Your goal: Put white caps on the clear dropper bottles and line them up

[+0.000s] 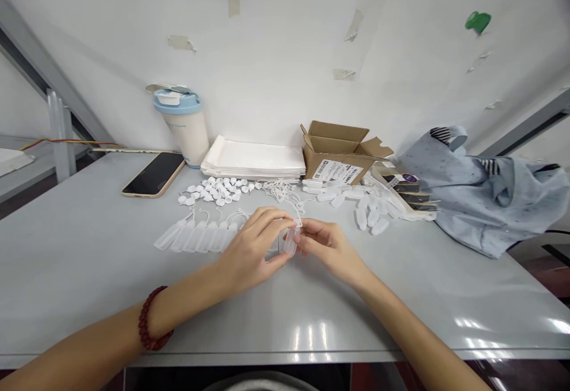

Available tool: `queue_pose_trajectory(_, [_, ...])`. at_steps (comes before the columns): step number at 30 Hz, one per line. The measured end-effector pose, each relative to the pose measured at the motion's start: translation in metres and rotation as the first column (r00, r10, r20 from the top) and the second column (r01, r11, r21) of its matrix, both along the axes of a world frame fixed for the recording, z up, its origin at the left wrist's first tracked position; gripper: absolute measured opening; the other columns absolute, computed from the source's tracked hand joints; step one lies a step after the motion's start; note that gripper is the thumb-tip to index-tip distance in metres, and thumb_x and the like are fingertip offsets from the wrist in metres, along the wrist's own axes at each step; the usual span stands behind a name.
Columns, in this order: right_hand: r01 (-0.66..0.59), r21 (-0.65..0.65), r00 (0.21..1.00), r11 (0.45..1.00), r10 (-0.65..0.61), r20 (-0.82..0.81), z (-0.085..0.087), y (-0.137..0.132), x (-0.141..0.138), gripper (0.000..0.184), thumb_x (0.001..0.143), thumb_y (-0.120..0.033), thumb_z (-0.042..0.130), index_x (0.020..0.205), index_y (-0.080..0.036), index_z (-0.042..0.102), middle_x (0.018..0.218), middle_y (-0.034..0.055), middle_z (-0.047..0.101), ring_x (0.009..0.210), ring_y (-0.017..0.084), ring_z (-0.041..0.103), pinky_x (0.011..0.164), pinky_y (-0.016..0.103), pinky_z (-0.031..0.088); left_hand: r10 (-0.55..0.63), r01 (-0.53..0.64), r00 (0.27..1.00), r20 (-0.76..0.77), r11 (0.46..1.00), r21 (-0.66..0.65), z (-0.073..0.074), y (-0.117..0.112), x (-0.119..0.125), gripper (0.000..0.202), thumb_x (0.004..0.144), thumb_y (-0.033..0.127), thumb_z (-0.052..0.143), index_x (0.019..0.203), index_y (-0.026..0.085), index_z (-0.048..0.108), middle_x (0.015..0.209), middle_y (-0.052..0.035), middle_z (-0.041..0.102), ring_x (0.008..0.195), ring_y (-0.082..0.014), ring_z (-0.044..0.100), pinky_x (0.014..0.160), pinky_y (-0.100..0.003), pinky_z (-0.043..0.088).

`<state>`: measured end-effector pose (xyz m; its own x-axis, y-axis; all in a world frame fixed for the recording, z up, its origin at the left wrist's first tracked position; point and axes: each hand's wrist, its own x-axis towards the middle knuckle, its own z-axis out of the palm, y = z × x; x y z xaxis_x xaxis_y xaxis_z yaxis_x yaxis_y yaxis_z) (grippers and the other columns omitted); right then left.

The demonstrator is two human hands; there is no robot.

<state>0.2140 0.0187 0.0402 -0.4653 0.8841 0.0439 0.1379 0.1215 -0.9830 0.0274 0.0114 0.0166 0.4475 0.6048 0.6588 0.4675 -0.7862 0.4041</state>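
Vial (pixel 291 241) at frame centre pinched between fingertips of left hand (pixel 249 251) and right hand (pixel 332 248), seemingly steadied from both ends.

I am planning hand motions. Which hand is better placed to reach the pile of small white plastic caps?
Probably the left. The small white plastic caps lie beyond the left hand, on its side; the right hand is farther off; both hold the small clear plastic tube.

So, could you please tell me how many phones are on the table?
1: a phone lying screen-up at the back left of the table, beside the blue-lidded tumbler. Another could be hidden under the blue cloth.
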Motion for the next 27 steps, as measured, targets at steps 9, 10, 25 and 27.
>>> queue_pose_trajectory(9, [-0.029,0.026,0.984,0.999,0.024,0.177,0.001,0.0,0.003,0.017,0.087,-0.029,0.054,0.084,-0.017,0.064,0.071,-0.003,0.051,0.062,0.01,0.043,0.056,0.023,0.035,-0.042,0.043,0.999,0.007,0.998,-0.052,-0.001,0.001,0.001,0.043,0.079,0.012,0.067,0.119,0.017,0.051,0.119,-0.0091,0.062,0.118,-0.0229,0.05,0.101,-0.042,0.043])
queue_pose_trajectory(10, [-0.016,0.044,0.979,0.999,0.007,0.202,0.001,0.0,0.002,0.016,0.087,-0.03,0.054,0.087,-0.017,0.065,0.071,-0.0029,0.051,0.062,0.01,0.044,0.055,0.023,0.036,-0.035,0.035,0.999,0.01,0.997,-0.062,-0.001,0.002,0.001,0.042,0.079,0.013,0.068,0.118,0.018,0.052,0.118,-0.0087,0.062,0.117,-0.0232,0.051,0.099,-0.042,0.044])
queue_pose_trajectory(25, [0.341,-0.043,0.938,0.939,-0.337,0.085,-0.017,0.009,-0.004,0.026,0.066,-0.026,0.07,0.088,-0.015,0.061,0.077,0.0031,0.064,0.071,0.015,0.06,0.065,0.028,0.05,0.063,-0.084,0.985,-0.159,0.989,-0.125,-0.011,0.006,0.011,0.044,0.079,0.024,0.072,0.115,0.019,0.049,0.12,-0.0083,0.062,0.116,-0.0259,0.051,0.095,-0.044,0.042])
queue_pose_trajectory(27, [0.338,-0.076,0.939,0.938,-0.331,0.096,-0.018,0.011,-0.003,0.025,0.066,-0.026,0.069,0.086,-0.014,0.062,0.075,0.0033,0.065,0.07,0.015,0.061,0.065,0.028,0.05,0.067,-0.093,0.979,-0.193,0.987,-0.131,-0.012,0.006,0.012,0.042,0.08,0.025,0.07,0.116,0.019,0.049,0.122,-0.0084,0.062,0.118,-0.0265,0.049,0.096,-0.044,0.041])
